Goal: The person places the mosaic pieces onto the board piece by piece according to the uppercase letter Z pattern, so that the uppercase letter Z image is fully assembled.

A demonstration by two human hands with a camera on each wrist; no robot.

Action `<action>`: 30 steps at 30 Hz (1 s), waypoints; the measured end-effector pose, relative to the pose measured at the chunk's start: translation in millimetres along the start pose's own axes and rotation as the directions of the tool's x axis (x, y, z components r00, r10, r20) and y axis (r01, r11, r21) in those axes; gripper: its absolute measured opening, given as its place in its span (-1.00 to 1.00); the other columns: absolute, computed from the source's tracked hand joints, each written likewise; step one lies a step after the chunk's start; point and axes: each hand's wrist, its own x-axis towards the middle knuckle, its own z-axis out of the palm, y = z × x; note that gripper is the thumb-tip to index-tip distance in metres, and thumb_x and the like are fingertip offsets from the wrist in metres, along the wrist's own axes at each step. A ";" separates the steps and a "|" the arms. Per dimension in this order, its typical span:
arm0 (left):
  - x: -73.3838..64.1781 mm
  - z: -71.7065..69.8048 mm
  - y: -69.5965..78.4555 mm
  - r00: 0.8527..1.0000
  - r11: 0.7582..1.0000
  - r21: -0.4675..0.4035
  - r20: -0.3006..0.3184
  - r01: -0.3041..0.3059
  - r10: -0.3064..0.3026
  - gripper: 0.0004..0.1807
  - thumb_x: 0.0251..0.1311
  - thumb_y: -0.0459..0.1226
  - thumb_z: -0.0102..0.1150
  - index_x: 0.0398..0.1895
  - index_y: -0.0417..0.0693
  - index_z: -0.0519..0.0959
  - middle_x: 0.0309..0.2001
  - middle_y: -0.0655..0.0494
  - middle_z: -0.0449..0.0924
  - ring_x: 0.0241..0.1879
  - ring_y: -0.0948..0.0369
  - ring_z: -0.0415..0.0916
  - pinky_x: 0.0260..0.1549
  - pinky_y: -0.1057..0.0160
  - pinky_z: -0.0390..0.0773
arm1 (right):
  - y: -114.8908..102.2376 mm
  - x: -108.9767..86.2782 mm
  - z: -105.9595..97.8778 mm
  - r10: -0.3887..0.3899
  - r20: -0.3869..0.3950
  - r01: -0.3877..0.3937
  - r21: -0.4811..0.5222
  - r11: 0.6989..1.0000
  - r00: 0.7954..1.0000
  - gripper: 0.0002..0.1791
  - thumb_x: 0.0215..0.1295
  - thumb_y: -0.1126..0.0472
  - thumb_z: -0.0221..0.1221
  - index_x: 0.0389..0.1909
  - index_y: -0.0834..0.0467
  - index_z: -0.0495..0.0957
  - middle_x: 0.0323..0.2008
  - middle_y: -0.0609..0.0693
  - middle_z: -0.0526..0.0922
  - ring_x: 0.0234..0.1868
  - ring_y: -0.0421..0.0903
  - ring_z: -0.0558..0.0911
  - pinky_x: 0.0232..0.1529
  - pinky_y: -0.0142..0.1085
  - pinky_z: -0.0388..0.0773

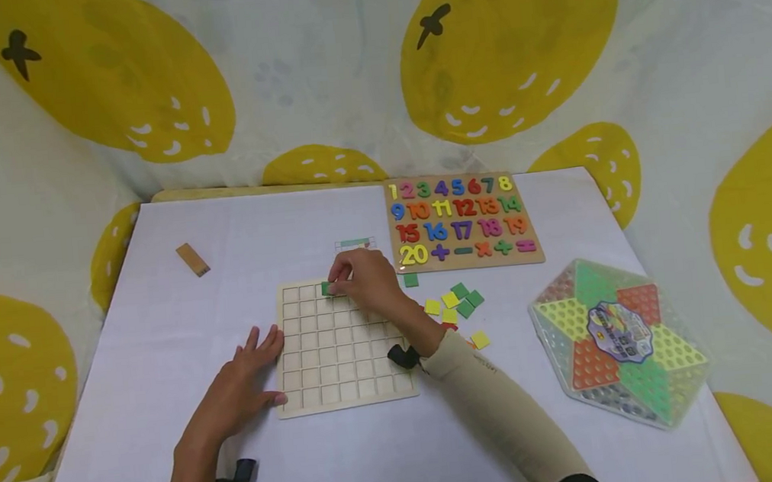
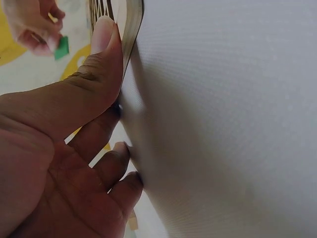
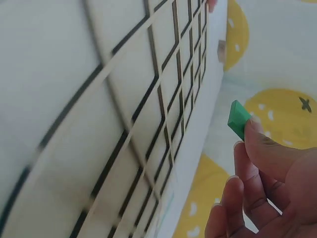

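My right hand pinches a green square tile between thumb and fingertips, over the far rows of a wooden grid board. In the right wrist view the tile stands off the board's surface, tilted. My left hand rests at the board's near left edge, its thumb on the rim and the other fingers spread along the table. Part of the board's right side is hidden under my right hand and forearm.
Loose green tiles, yellow tiles and a red one lie right of the board. Behind them is a number puzzle board. A hexagonal Chinese checkers set lies at the right, a small brown piece at the far left, a printed card behind the grid.
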 end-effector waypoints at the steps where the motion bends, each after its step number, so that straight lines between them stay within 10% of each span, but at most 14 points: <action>1: 0.0 -0.2 0.1 1.000 1.000 0.000 0.001 0.002 -0.002 0.23 -0.16 -0.28 0.73 0.66 -0.05 0.22 0.67 -0.04 0.11 0.72 -0.20 -0.12 0.54 -0.48 0.10 | -2.3 3.1 3.6 -0.004 0.006 0.004 -0.008 1.000 1.000 -0.84 0.20 0.13 0.56 -0.40 -0.04 0.73 -0.49 -0.17 0.71 -0.37 -0.22 0.62 -0.37 -0.35 0.44; 21: -1.6 1.3 -1.3 1.000 1.000 -0.011 -0.010 -0.009 0.009 0.25 -0.15 -0.28 0.73 0.67 -0.03 0.20 0.67 -0.05 0.10 0.71 -0.22 -0.12 0.52 -0.49 0.12 | -18.2 32.9 53.1 0.037 0.064 -0.020 -0.247 0.969 0.997 -0.83 0.30 0.11 0.48 -0.44 -0.09 0.68 -0.39 -0.22 0.71 -0.23 -0.17 0.61 -0.32 -0.29 0.56; 30: -1.5 0.5 -0.6 1.000 1.000 -0.010 -0.008 -0.004 0.004 0.25 -0.15 -0.26 0.73 0.67 -0.01 0.19 0.67 -0.04 0.11 0.71 -0.23 -0.11 0.49 -0.52 0.13 | -12.7 22.5 39.1 0.043 0.044 -0.035 -0.162 0.986 0.998 -0.89 0.29 0.17 0.45 -0.22 -0.07 0.72 -0.37 -0.20 0.67 -0.19 -0.18 0.55 -0.26 -0.29 0.51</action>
